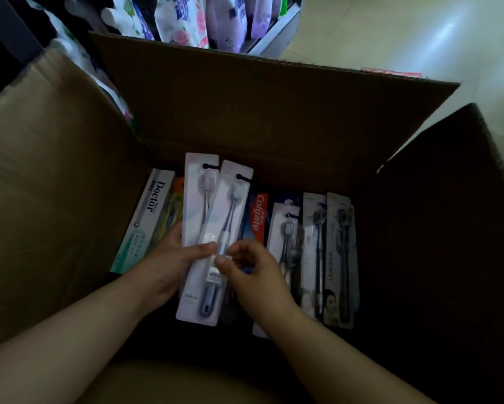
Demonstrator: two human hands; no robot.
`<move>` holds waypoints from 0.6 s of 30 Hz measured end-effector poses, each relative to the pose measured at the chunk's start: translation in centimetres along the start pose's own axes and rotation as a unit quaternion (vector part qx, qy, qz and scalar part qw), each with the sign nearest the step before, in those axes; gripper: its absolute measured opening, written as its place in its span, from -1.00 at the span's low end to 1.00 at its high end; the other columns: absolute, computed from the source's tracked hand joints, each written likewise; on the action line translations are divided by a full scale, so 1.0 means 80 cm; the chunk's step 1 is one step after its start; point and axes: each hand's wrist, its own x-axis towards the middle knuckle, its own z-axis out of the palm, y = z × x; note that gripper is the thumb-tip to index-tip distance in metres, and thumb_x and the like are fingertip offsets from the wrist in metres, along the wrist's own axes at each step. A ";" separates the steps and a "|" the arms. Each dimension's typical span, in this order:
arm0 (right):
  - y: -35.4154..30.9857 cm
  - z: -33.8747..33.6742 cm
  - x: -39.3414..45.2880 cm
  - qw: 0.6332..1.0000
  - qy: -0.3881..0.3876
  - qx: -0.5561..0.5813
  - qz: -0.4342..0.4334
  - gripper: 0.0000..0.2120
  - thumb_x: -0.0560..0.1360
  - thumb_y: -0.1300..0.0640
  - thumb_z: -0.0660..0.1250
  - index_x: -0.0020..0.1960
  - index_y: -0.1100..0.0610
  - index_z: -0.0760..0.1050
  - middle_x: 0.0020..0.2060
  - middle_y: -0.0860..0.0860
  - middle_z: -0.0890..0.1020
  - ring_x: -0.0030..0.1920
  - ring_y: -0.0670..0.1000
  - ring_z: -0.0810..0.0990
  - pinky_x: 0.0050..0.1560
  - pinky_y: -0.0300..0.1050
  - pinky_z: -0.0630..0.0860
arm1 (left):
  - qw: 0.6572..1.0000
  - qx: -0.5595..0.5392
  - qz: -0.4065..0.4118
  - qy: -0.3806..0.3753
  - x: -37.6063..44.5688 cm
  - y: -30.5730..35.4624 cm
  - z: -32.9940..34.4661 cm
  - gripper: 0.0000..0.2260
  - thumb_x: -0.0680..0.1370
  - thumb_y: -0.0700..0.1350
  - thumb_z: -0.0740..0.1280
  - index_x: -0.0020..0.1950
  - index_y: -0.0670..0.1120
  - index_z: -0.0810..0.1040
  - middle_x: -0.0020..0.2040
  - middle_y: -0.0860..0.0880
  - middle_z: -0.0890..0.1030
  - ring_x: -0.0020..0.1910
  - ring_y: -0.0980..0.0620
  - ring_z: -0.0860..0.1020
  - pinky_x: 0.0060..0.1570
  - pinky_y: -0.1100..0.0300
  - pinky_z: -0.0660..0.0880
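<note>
Two pale toothbrush blister packs (pixel 215 217) overlap above an open cardboard box (pixel 245 112). My left hand (pixel 169 258) grips them from the left, its thumb across the front pack and its fingers behind. My right hand (pixel 250 269) pinches the front pack's right edge near the brush handle. Each pack shows a dark-handled brush with a light head.
Inside the box lie a Doctor toothpaste carton (pixel 145 217), a Colgate carton (pixel 256 214) and several more toothbrush packs (pixel 326 258). The box flaps stand open on all sides. Shelves of pouch refills (pixel 186 18) are behind, and pale floor (pixel 419 39) at the right.
</note>
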 end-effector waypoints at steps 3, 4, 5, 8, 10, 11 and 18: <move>0.011 -0.021 0.006 0.986 0.070 -0.151 -0.030 -0.87 0.55 0.07 0.32 0.10 -0.01 0.45 0.05 -0.03 0.51 0.04 -0.05 0.50 0.07 -0.17 0.49 | 1.000 0.015 -0.011 0.010 0.002 0.002 -0.005 -0.53 0.48 -0.34 0.35 0.36 -0.08 0.40 0.13 -0.20 0.62 0.06 -0.21 0.61 0.04 -0.08 0.54; 0.015 -0.032 0.009 0.962 0.114 -0.244 -0.046 -0.77 0.56 0.08 0.30 0.21 0.02 0.42 0.16 -0.01 0.46 0.12 -0.04 0.45 0.16 -0.18 0.42 | 1.000 0.021 -0.015 0.008 0.003 0.001 -0.007 -0.51 0.48 -0.33 0.35 0.38 -0.06 0.39 0.15 -0.19 0.62 0.08 -0.20 0.60 0.05 -0.09 0.53; 0.017 -0.041 0.009 0.926 0.160 -0.336 -0.065 -0.65 0.56 0.07 0.30 0.31 0.07 0.37 0.25 0.02 0.40 0.22 -0.01 0.40 0.24 -0.18 0.35 | 0.999 0.030 -0.016 0.005 0.003 0.001 -0.008 -0.51 0.48 -0.32 0.35 0.39 -0.05 0.39 0.16 -0.18 0.62 0.08 -0.20 0.60 0.06 -0.09 0.53; 0.032 -0.058 0.011 0.832 0.197 -0.514 -0.071 -0.39 0.51 -0.06 0.35 0.44 0.17 0.26 0.40 0.16 0.29 0.35 0.13 0.33 0.30 -0.06 0.31 | 0.998 0.058 -0.007 0.011 0.001 -0.001 -0.008 -0.54 0.51 -0.31 0.34 0.38 -0.05 0.41 0.15 -0.17 0.62 0.05 -0.17 0.62 -0.03 -0.02 0.55; 0.044 -0.051 0.017 0.797 0.160 -0.582 -0.020 -0.29 0.44 -0.19 0.39 0.41 0.20 0.31 0.30 0.18 0.39 0.26 0.13 0.41 0.24 -0.08 0.36 | 0.998 0.061 -0.008 0.012 0.001 -0.002 -0.006 -0.58 0.52 -0.30 0.32 0.36 -0.06 0.42 0.14 -0.17 0.63 0.01 -0.15 0.62 -0.10 0.04 0.55; 0.045 -0.046 0.020 0.776 0.162 -0.610 0.001 -0.25 0.31 -0.26 0.47 0.30 0.21 0.44 0.16 0.16 0.51 0.14 0.11 0.50 0.12 -0.10 0.43 | 0.998 0.061 -0.011 0.011 0.001 -0.002 -0.005 -0.59 0.53 -0.30 0.32 0.36 -0.06 0.42 0.12 -0.17 0.63 0.00 -0.15 0.62 -0.12 0.05 0.55; 0.052 -0.046 0.023 0.732 0.064 -0.678 0.036 -0.10 0.40 -0.40 0.25 0.43 0.27 0.25 0.31 0.18 0.35 0.32 0.16 0.27 0.32 0.07 0.15 | 0.997 0.068 -0.009 0.025 0.000 -0.003 -0.008 -0.62 0.52 -0.32 0.31 0.31 -0.05 0.45 0.03 -0.14 0.65 -0.08 -0.15 0.62 -0.16 0.05 0.53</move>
